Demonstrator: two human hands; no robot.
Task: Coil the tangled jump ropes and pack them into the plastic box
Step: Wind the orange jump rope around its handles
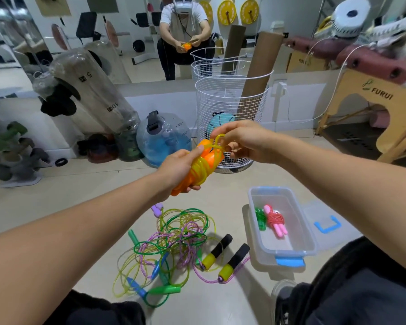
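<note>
Hands meet at the middle of the view, held up above the floor (pixel 220 301). The left hand (pixel 176 168) has its fingers curled round an orange-handled jump rope (pixel 203 165), whose yellow-green cord is wound in tight turns about the two orange handles; the thumb lies along the upper handle. The right hand (pixel 243 140), at 1 o'clock from the left, pinches a loop of that same cord just above the bundle, fingers together on it.

On the floor at 6 o'clock from the hands lies the tangled pile of ropes (pixel 174 242): green, yellow and purple-pink cords crossing each other. A purple handle (pixel 157 209) lies at the pile's 11 o'clock edge, blue and green handles (pixel 150 289) at its 7 o'clock edge, and two black-and-yellow handles (pixel 227 259) side by side at its 3 o'clock edge.

The plastic box (pixel 309 245) stands open on the floor at 4 o'clock from the hands, just beside the black-and-yellow handles. Inside, near its far end, lie a coiled pink rope (pixel 275 221) and, touching it at 9 o'clock, a green one (pixel 260 219). The box's clear lid (pixel 324 216) with a blue clip lies flat at the box's 3 o'clock side.

A white wire basket (pixel 230 102) stands behind the hands at 12 o'clock, with a clear water jug (pixel 164 137) at its 9 o'clock.
</note>
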